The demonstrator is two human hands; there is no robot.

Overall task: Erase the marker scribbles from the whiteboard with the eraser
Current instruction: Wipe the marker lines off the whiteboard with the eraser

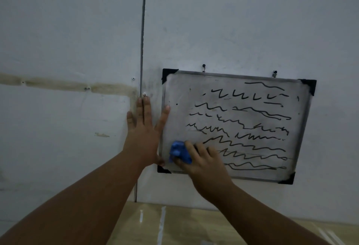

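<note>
A small whiteboard (180, 97) with black corner caps hangs tilted on the wall. Several rows of black marker scribbles (246, 128) cover its middle and right side; its left strip is smudged grey with no lines. My right hand (204, 164) presses a crumpled blue eraser cloth (179, 151) against the board's lower left corner. My left hand (144, 128) lies flat and spread on the wall, its thumb resting on the board's left frame edge.
A thin metal conduit (142, 31) runs down the wall just left of the board. Two hooks (204, 66) hold the board's top edge. A yellowish stained band (64, 84) crosses the wall at left. Brown cardboard (174, 225) lies below.
</note>
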